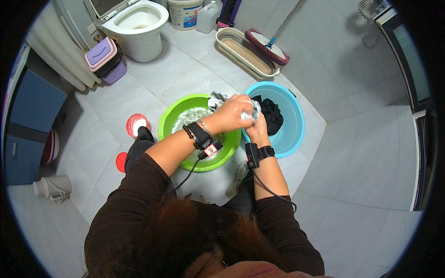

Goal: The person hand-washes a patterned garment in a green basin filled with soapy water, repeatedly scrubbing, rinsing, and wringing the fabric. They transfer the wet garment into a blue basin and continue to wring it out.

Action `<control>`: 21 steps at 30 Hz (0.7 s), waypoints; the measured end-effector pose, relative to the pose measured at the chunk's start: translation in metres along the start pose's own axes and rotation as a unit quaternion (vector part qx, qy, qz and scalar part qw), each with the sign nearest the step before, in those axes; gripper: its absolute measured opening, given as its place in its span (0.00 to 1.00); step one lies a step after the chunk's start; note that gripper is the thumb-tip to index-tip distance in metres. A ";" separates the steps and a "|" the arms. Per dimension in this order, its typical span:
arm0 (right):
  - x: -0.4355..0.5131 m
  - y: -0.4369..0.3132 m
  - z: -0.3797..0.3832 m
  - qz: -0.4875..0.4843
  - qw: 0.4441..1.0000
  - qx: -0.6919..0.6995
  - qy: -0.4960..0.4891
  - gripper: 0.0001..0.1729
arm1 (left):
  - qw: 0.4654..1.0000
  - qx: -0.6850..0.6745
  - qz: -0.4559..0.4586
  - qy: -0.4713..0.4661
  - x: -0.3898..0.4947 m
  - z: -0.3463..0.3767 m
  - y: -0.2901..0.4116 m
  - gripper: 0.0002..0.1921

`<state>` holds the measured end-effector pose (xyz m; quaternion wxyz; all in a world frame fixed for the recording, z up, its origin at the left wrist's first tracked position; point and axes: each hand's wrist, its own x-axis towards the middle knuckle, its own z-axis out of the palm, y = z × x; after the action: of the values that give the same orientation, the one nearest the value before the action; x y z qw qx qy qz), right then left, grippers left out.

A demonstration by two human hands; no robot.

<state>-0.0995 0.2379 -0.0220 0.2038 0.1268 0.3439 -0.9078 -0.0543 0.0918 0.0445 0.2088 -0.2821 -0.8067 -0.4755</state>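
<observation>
Both hands meet above the touching rims of a green plastic basin and a blue plastic basin. My left hand grips a wet grey-and-white cloth, part of which hangs at the hand's far side over the green rim. My right hand is just below and against the cloth; its fingers are partly hidden, so its hold cannot be told. Sudsy water fills the green basin. A bunched black cloth lies in the blue one.
On the tiled floor stand a red tub with white contents and a red lid, near my left foot. Beyond are a toilet, a purple bin, a bucket, a plastic jug and a beige trough with a mop head.
</observation>
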 end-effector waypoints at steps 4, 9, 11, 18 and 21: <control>-0.003 0.015 -0.004 0.008 1.000 -0.004 -0.010 0.13 | 0.995 0.098 -0.004 0.023 -0.005 0.010 -0.007 0.08; -0.014 0.030 0.015 0.006 0.998 -0.024 0.065 0.21 | 0.983 0.113 -0.126 0.067 -0.017 0.016 -0.029 0.08; -0.017 0.022 0.024 -0.027 0.998 -0.035 0.043 0.21 | 0.992 0.119 -0.004 0.030 -0.019 0.017 -0.032 0.08; -0.028 -0.023 0.040 -0.087 0.995 0.047 0.009 0.20 | 0.984 0.083 -0.159 -0.003 -0.026 -0.007 -0.049 0.23; -0.019 -0.046 0.032 -0.126 0.987 0.096 -0.002 0.16 | 0.977 0.125 -0.104 -0.138 -0.036 -0.007 -0.055 0.31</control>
<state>-0.1061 0.2530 0.0348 0.0754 0.0997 0.2683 -0.9552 -0.0622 0.0552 -0.0098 0.0784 -0.2312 -0.9056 -0.3469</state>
